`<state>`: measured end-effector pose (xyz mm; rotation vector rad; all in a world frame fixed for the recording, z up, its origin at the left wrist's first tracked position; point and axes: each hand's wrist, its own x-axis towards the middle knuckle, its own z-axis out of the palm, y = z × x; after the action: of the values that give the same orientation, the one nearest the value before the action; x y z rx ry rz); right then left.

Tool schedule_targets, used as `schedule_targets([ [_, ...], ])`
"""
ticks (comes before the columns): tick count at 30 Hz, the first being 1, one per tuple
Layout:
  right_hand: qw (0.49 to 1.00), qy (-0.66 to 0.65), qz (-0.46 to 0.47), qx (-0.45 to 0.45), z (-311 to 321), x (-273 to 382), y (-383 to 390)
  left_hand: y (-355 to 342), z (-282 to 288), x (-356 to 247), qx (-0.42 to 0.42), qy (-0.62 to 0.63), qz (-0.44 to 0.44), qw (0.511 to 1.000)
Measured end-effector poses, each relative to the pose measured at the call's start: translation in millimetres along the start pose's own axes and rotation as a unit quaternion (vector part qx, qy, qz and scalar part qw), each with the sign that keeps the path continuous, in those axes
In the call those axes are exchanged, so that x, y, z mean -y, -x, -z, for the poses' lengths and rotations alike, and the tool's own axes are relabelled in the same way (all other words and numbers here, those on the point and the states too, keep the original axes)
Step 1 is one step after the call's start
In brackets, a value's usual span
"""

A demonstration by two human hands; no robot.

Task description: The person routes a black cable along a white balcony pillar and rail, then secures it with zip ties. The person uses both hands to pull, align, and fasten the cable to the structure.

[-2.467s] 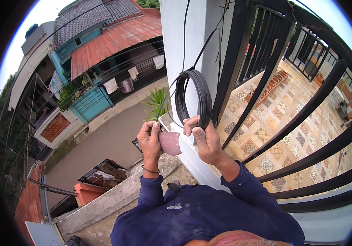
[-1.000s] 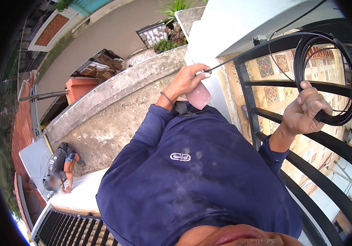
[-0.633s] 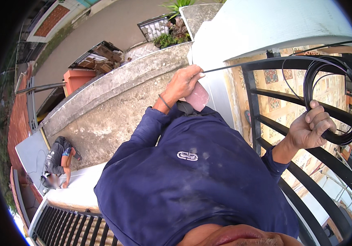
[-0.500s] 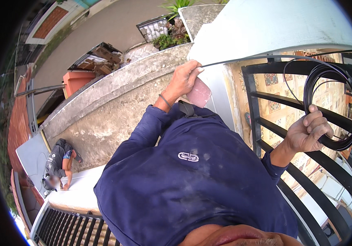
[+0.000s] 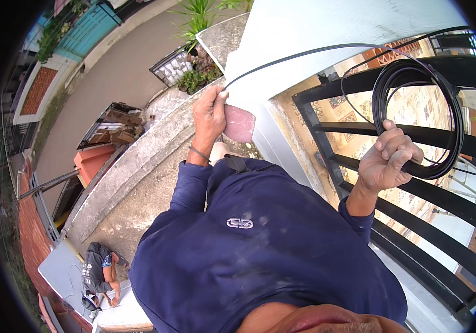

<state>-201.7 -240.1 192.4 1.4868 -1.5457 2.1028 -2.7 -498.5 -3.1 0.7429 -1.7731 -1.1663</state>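
Black coil point(image 5: 455, 125) at the right hand point(image 5: 386, 161), strand point(image 5: 304, 54) bowing left

That hand's wrapped round the lower-left rim, coil up and right. Well over left, the left hand point(image 5: 209, 116) pinches the strand plus a flat pink piece point(image 5: 239, 123).

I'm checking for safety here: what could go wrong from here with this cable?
1. The right hand alone grips the black coil, so its loops might slip loose.
2. The coil shows in front of the black railing; it could snag if near enough.
3. The left hand holds both a cable strand and a flat pinkish piece; one might drop.
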Motion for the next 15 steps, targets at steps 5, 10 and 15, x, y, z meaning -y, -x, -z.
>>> schedule_targets([
  [5,0.998,-0.06,-0.023,0.001,-6,-1,8,-37,-3,8,-0.038,0.031,0.039,0.998],
  [10,0.992,0.043,-0.024,-0.114,-27,15,17,-59,-6,1,-0.013,0.007,-0.05,0.999],
  [15,0.917,0.323,0.202,-0.123,-19,44,14,-50,-7,-10,0.005,-0.005,-0.046,0.999],
])
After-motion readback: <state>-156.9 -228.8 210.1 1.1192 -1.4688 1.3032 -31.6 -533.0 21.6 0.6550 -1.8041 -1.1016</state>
